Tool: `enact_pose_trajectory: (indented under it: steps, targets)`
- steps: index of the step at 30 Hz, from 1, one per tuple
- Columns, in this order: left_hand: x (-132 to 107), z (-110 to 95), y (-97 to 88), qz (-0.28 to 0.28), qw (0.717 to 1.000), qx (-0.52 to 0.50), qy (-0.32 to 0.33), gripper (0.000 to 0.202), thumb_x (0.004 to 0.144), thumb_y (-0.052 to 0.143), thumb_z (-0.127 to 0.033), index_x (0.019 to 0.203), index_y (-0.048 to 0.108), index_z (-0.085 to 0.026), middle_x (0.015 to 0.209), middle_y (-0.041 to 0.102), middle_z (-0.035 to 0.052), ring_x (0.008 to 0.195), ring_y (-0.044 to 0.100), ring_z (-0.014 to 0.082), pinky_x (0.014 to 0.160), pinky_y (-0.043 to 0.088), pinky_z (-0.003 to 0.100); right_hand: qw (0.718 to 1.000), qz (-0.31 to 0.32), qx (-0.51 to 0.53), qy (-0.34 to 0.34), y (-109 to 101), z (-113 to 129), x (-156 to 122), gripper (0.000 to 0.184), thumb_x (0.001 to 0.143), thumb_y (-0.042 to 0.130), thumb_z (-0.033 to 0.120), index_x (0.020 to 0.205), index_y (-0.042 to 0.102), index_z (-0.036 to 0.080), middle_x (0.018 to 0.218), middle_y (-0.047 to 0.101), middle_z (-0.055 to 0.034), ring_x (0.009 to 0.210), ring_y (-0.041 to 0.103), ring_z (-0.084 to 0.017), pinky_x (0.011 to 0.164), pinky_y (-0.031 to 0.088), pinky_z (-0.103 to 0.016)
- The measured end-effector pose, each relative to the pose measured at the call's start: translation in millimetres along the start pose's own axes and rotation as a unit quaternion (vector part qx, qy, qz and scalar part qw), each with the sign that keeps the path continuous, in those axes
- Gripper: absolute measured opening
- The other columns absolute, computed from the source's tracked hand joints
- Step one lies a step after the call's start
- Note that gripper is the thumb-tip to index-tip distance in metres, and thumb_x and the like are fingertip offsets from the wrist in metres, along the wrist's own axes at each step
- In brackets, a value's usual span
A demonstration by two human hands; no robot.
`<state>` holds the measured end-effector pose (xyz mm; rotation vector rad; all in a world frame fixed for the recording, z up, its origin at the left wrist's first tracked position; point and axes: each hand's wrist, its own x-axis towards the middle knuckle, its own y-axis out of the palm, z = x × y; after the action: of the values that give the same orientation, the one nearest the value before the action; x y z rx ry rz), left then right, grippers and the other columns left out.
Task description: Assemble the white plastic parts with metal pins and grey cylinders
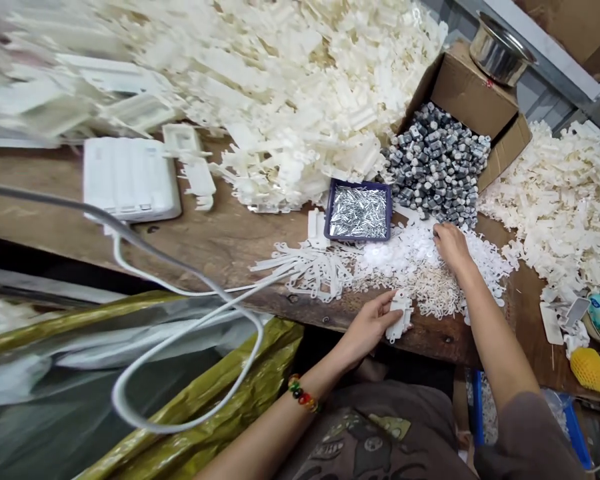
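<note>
Left hand [367,327] grips white plastic part [399,315]; right fingertips [437,231] touch scraps [405,263]

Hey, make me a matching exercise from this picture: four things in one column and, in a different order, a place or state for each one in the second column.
Things:
1. Beaded bracelet
2. Steel pot
3. Blue tray
4. Left hand

Places or states:
A. On top of a cardboard box
B. Holding a white plastic part
C. Around the left forearm
D. Full of silver pins

Right pairs: 1-C, 2-A, 3-D, 4-B.
</note>
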<state>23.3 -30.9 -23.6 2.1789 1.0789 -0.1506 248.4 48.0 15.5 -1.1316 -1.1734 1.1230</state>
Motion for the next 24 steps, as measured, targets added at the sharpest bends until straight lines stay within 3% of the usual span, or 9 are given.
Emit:
enact_pose_trajectory:
  steps: [3,5,8,10,13,16,24]
  targets:
    - [4,4,-3.2,-0.025,0.999,0.014,0.029,0.041,0.065,0.067,-0.026,0.103,0.057,-0.014,0.073,0.068,0.0013,0.061,0.062,0.0156,0.061,0.047,0.027,0.998,-0.032,0.051,0.004,-5,0,-10,0.013,0.079,0.049,0.011,0.081,0.059,0.017,0.094,0.06,-0.0102,0.093,0.052,-0.023,0.078,0.041,-0.033]
    - [4,6,-4.2,-0.032,0.998,0.022,0.041,0.041,0.065,0.066,-0.027,0.102,0.057,-0.013,0.071,0.068,0.0015,0.061,0.062,0.0162,0.061,0.048,0.028,0.984,-0.053,0.167,0.02,-9,4,-25,0.008,0.079,0.05,0.015,0.078,0.058,0.018,0.092,0.061,-0.0084,0.09,0.054,-0.021,0.078,0.042,-0.032]
    - [4,7,-4.1,-0.021,0.998,0.02,0.054,0.042,0.066,0.065,-0.028,0.104,0.056,-0.012,0.075,0.069,0.0042,0.066,0.063,0.0179,0.062,0.049,0.028,0.926,0.007,0.376,0.034,-12,22,-61,0.005,0.078,0.055,0.023,0.077,0.056,0.018,0.089,0.064,-0.0043,0.079,0.058,-0.016,0.071,0.046,-0.029]
    - [3,6,-3.6,-0.016,0.998,0.02,0.058,0.039,0.067,0.064,-0.027,0.102,0.057,-0.012,0.077,0.07,0.0051,0.067,0.063,0.0177,0.061,0.049,0.027,0.9,0.03,0.433,0.027,-10,39,-87,0.008,0.077,0.059,0.025,0.075,0.056,0.019,0.086,0.064,-0.0032,0.075,0.059,-0.015,0.066,0.047,-0.027]
    - [3,5,-2.9,-0.028,0.997,0.043,0.066,0.034,0.067,0.062,-0.025,0.098,0.058,-0.013,0.078,0.069,0.0044,0.065,0.062,0.0164,0.06,0.047,0.025,0.907,-0.053,0.418,0.009,-4,63,-118,0.009,0.078,0.06,0.023,0.07,0.057,0.019,0.082,0.063,-0.0033,0.079,0.059,-0.016,0.071,0.047,-0.029]
    - [3,5,-2.4,-0.04,0.994,0.061,0.086,0.031,0.066,0.061,-0.024,0.095,0.059,-0.013,0.078,0.069,0.004,0.066,0.061,0.0162,0.06,0.047,0.025,0.926,-0.117,0.357,-0.021,4,77,-131,0.01,0.083,0.054,0.02,0.074,0.059,0.02,0.085,0.063,-0.0051,0.086,0.058,-0.017,0.079,0.047,-0.032]
    - [2,5,-2.2,-0.04,0.994,0.053,0.083,0.033,0.066,0.061,-0.024,0.097,0.059,-0.012,0.075,0.067,0.0029,0.061,0.057,0.0137,0.055,0.043,0.022,0.952,-0.099,0.28,-0.078,14,84,-140,0.019,0.087,0.044,0.016,0.093,0.062,0.018,0.099,0.06,-0.0099,0.096,0.058,-0.018,0.085,0.047,-0.031]
